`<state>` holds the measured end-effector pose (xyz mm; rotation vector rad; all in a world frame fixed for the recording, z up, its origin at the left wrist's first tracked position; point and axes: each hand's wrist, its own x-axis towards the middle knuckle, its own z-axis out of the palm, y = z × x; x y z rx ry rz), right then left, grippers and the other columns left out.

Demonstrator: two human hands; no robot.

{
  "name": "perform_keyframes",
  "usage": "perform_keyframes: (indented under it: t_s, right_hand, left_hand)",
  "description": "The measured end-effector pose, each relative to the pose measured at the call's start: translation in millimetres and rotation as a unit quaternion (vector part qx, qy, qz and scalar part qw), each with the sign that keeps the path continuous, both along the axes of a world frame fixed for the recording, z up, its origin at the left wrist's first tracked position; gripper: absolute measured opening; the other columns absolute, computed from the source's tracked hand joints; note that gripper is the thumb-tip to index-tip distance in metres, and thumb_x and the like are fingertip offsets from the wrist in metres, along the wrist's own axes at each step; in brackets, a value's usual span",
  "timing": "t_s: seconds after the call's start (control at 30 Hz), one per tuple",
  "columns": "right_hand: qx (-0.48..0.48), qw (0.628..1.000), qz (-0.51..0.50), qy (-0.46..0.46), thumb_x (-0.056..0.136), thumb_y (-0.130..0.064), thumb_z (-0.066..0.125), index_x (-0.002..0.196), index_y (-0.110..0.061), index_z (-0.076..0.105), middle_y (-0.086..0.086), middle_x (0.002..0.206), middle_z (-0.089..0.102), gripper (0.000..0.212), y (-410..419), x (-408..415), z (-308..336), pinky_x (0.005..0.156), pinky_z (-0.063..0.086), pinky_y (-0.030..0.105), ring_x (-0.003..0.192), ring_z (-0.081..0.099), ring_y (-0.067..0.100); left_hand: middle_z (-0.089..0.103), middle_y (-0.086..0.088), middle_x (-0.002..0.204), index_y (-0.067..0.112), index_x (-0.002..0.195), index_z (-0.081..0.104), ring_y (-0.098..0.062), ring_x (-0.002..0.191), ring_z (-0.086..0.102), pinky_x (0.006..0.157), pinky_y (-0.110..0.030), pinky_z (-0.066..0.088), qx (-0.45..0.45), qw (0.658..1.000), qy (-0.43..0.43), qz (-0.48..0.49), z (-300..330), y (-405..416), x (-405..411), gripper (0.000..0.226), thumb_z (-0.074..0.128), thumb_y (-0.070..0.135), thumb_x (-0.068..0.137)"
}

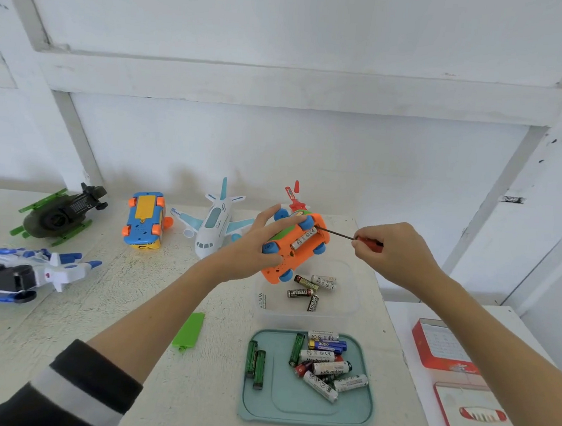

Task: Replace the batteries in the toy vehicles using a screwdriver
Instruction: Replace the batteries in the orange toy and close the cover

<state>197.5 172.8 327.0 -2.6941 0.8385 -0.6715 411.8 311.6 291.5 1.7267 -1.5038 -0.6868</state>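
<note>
My left hand (253, 244) holds an orange toy vehicle (295, 252) with blue wheels, tilted belly-up above a clear tub (350, 299). Its battery bay is uncovered and a battery (302, 239) shows inside. My right hand (389, 251) pinches a red-handled screwdriver (338, 233) whose tip reaches the bay's far end. A green battery cover (189, 330) lies on the table. The clear tub holds several batteries. A teal tray (364, 417) in front of it carries several more.
On the white table stand a white airplane (213, 222), an upturned blue-and-yellow car (144, 222), a dark green helicopter (59, 214) and a white-and-blue robot toy (23, 271). A red box (440, 346) and a red-rimmed case (475, 413) sit at right.
</note>
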Motion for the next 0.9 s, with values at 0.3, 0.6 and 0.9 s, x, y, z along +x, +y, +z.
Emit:
perform_keyframes:
  t_s: [0.3, 0.6, 0.9]
  right_hand:
    - [0.024, 0.999, 0.01, 0.039, 0.079, -0.018, 0.06, 0.069, -0.01, 0.066, 0.007, 0.057, 0.055, 0.014, -9, 0, 10, 0.056, 0.034, 0.026, 0.054, 0.038, 0.014]
    - [0.034, 0.998, -0.004, 0.055, 0.082, -0.021, 0.059, 0.074, -0.019, 0.069, -0.007, 0.061, 0.061, 0.013, -11, 1, 0, 0.06, 0.04, 0.025, 0.062, 0.051, 0.013]
    - [0.109, 0.993, 0.05, -0.006, 0.091, -0.024, 0.055, 0.096, -0.017, 0.068, -0.004, 0.077, 0.065, 0.016, 16, 19, -7, 0.073, 0.05, 0.037, 0.072, 0.059, 0.015]
  left_hand:
    - [-0.004, 0.025, 0.152, 0.07, 0.126, 0.032, -0.025, 0.139, 0.026, 0.1, -0.042, 0.044, 0.002, 0.993, -0.113, -0.02, 1, -1, 8, 0.075, 0.053, 0.015, 0.079]
    - [-0.004, 0.012, 0.159, 0.056, 0.137, 0.031, -0.009, 0.132, 0.024, 0.094, -0.029, 0.039, -0.02, 0.997, -0.064, 0.024, 1, -2, 7, 0.079, 0.054, -0.002, 0.087]
    - [0.045, 0.001, 0.146, 0.062, 0.13, 0.041, -0.028, 0.118, 0.06, 0.094, -0.046, 0.054, -0.098, 0.959, 0.249, 0.093, -17, 32, 22, 0.071, 0.058, 0.011, 0.083]
